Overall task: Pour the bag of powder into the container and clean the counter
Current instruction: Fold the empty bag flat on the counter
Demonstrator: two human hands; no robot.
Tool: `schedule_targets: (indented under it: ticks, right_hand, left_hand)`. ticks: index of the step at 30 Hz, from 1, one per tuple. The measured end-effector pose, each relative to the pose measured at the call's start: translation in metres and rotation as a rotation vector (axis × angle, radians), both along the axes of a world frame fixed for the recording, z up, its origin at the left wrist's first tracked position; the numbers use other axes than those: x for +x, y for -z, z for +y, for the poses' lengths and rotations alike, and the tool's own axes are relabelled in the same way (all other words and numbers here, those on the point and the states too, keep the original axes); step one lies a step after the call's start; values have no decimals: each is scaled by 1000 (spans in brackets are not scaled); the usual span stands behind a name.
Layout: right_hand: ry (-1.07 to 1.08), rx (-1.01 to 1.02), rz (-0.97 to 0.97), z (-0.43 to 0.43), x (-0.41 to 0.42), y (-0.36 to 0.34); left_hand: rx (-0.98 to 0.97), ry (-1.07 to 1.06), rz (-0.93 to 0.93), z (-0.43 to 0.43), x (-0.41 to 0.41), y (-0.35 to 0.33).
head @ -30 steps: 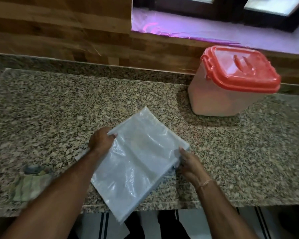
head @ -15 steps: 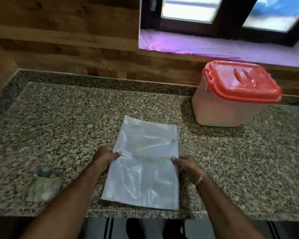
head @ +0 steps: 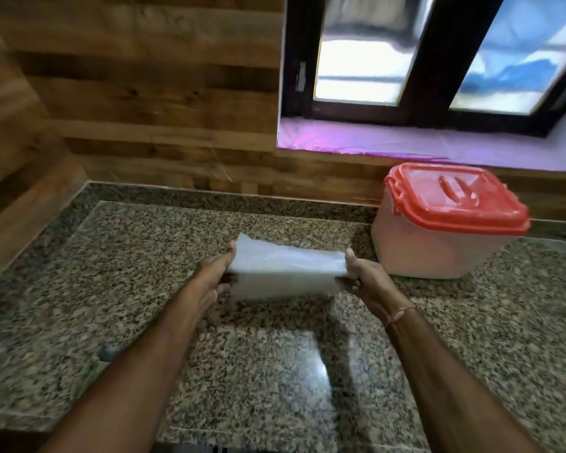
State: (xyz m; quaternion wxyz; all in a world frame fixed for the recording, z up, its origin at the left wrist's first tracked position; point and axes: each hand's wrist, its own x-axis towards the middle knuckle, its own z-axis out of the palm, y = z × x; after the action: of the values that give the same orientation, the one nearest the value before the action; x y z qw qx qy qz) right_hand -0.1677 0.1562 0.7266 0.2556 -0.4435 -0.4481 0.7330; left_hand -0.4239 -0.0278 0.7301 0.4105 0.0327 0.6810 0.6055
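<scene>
At a granite kitchen counter under a dark-framed window, a person holds a folded, translucent white bag by its two ends, apparently just off the stone. The left hand grips the left end, thumb along the top and fingers curled beneath. The right hand pinches the right end the same way, thumb on top; a thin cord circles that wrist.

Whether the bag carries any print cannot be told through the blur, and the container's lid shows moulded shapes only.

The container, pale and boxy, stands at the back right of the counter, near the right hand but apart from it. Its red lid is on, with a clip showing at the left rim. It sits close to the low granite upstand that runs along the wood-panelled wall, below the purple-lit sill.

A broad run of speckled stone lies between the hands and the counter's front edge at the bottom of the frame, crossed by both forearms. More stone stretches left to the corner where the panelled walls meet. A small dark object shows beside the left forearm, too hidden to identify.
</scene>
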Motion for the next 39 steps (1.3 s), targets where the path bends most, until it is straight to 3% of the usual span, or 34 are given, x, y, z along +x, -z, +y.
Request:
schedule_targets:
  ticks: [2,5,10,12,15,18,20,24,27,30,33,37,39]
  right_hand:
    - [-41,20,-21,-1,0,1]
    - [-117,85,-230,-16,15,29]
    - [-304,133,-513,-48,50,95]
    - [-317,158,-612,-57,57,109]
    - [-333,220,-698,-65,60,113]
    - [-300,250,-773,-68,60,119]
    - [-133,215,-725,-73,61,124]
    - [197,-67,-316,-93,53,121]
    - [164,-218,-139,-114,38,116]
    - [74,-273,-190,-126,25,123]
    - [58,-246,-263,-122,26,128]
    - [-53,-221,-196,-103,39,115]
    - [-121,-183,-177,-95,44,107]
  left_hand:
    - [1,22,75,-5,1,0]
    - [-121,94,193,-38,13,29]
    - [-510,338,306,-89,42,94]
    - [-610,335,471,-89,52,101]
    - [-684,370,944,-76,59,108]
    - [-649,719,1209,-58,64,116]
    - [-684,876,1202,-52,71,124]
    - [-785,958,1290,-47,87,129]
    - [-765,909,1295,-48,101,131]
    - [-762,854,1261,-52,124,125]
    - [-763,736,1089,-49,134,111]
    - [-693,615,924,-24,109,98]
    - [-540,592,597,-14,93,94]
